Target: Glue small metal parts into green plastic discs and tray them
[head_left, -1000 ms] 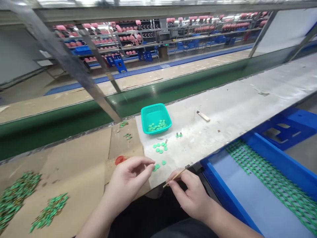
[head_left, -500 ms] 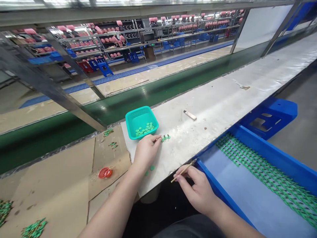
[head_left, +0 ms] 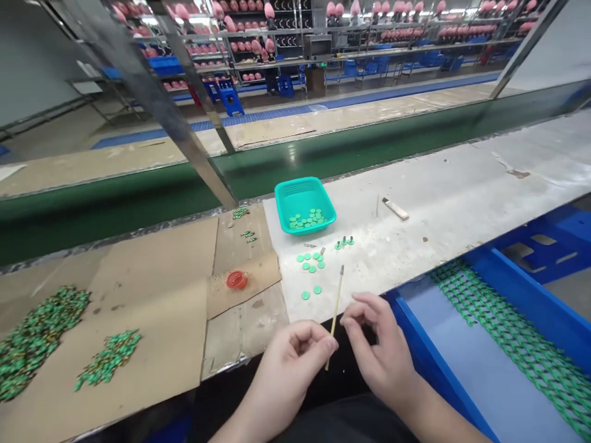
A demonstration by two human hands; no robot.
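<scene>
My left hand [head_left: 300, 363] pinches a thin wooden stick with a dark tip [head_left: 338, 298] between thumb and forefinger, near its lower end. The stick stands slanted, tip upward. Just to its right is my right hand [head_left: 376, 338], fingers loosely curled and apart, with nothing visible in them. Beyond the hands, several flat green discs [head_left: 313, 269] lie on the white table surface [head_left: 369, 264]. To their right, 3 green discs with dark upright pieces [head_left: 344, 242] stand in a small group. A turquoise basket [head_left: 305, 231] behind them holds more green discs.
A small red cup [head_left: 236, 280] sits on cardboard [head_left: 166, 264] at left, with piles of small green pieces [head_left: 111, 357] nearby. A box cutter [head_left: 396, 209] lies farther back. On the right, a blue tray [head_left: 530, 289] holds rows of green pieces. A metal post [head_left: 198, 154] rises behind.
My left hand has left the small group by the basket and come back to grip the stick. My right hand, which held the stick, has let go. The view has swung left.
</scene>
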